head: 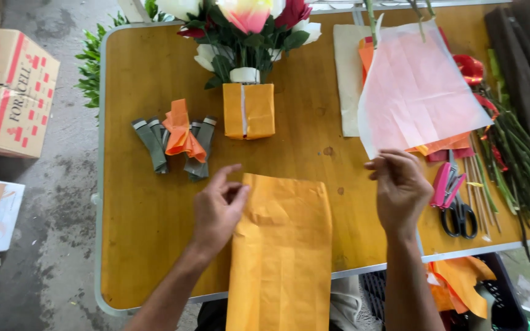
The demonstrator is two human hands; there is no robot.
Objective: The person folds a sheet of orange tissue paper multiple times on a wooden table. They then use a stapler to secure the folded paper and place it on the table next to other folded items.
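Two cardboard boxes (8,92) sat on the floor far left of the orange paper sheet (283,245), off the worktop (136,245). Up and left of that sheet lay a bundle of grey and orange folded strips (178,142). The left hand (217,211) rested at the sheet's upper left corner, fingers loosely curled, thumb and forefinger touching its edge. Straight above the sheet stood an orange-wrapped flower arrangement (248,109). To the sheet's right, the right hand (400,189) pinched the lower corner of a pale pink paper (415,92). Further right lay scissors (458,214) and green stems (516,171).
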